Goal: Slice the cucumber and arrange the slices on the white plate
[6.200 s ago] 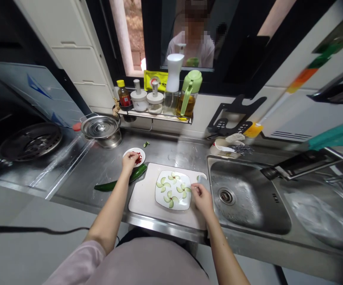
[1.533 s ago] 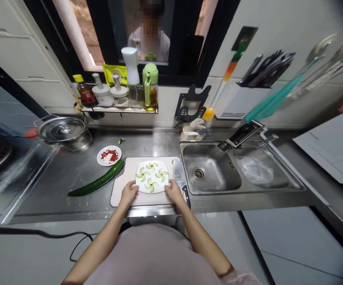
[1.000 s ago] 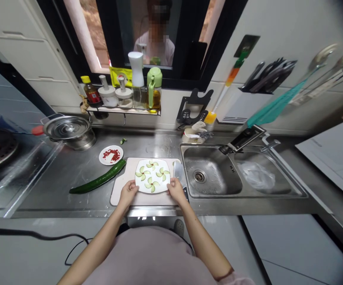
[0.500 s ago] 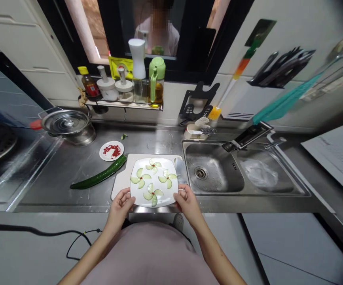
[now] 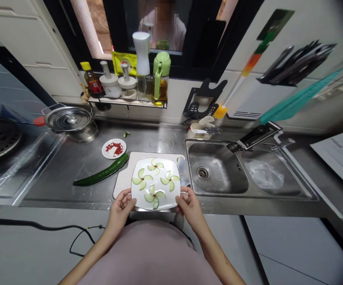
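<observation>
A white squarish plate (image 5: 156, 183) is held between my two hands over the front of the counter. My left hand (image 5: 121, 206) grips its lower left edge, thumb on top. At the lower right edge, my right hand (image 5: 188, 202) pinches it the same way. On the plate lie several pinwheels of pale green cucumber slices (image 5: 155, 196) with small red bits at their centres. Beneath it is a white cutting board (image 5: 123, 183), partly hidden, with a knife blade (image 5: 183, 171) along its right side. A long green cucumber (image 5: 102, 174) lies left of the board.
A small white dish (image 5: 114, 155) of chopped red bits stands behind the cucumber, near green scraps (image 5: 126, 134). A lidded steel pot (image 5: 85, 132) is at the left. To the right is a double sink (image 5: 218, 174) with a faucet (image 5: 256, 136). Bottles fill a wall shelf (image 5: 124, 101).
The view has shifted slightly, so the counter items appear a little to the right. Both hands keep their hold on the plate, which seems slightly nearer the camera.
</observation>
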Demonstrator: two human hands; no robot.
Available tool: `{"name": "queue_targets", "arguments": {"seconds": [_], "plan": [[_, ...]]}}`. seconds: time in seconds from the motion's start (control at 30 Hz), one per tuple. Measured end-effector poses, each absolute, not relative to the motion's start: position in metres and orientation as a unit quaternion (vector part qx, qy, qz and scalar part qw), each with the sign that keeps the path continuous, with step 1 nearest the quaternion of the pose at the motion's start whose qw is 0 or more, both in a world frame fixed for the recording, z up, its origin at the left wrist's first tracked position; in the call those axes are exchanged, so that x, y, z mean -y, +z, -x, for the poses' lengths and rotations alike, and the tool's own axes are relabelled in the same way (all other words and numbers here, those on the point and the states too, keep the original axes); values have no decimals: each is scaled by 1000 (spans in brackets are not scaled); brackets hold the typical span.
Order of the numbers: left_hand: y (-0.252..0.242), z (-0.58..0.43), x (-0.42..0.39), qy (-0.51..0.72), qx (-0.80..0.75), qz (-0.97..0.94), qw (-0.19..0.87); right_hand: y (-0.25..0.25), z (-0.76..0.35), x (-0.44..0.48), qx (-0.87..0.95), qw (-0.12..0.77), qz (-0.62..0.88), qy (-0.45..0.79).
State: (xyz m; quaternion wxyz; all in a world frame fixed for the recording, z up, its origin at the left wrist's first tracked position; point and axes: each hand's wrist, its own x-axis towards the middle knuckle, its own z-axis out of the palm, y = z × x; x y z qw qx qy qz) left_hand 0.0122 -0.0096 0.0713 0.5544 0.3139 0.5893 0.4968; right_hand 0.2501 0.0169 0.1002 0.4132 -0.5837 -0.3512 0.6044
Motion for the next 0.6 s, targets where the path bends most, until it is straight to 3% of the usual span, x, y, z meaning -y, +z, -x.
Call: {"name": "queue_targets", "arguments": {"seconds": [0.33,0.6], "plan": [[77,-15,5,490,-589,-293,572,103,-247,-21,326,433,591,598],[73,-46,-2,483,-531,-280,638,80,-238,-19,125,571,587,560]]}}
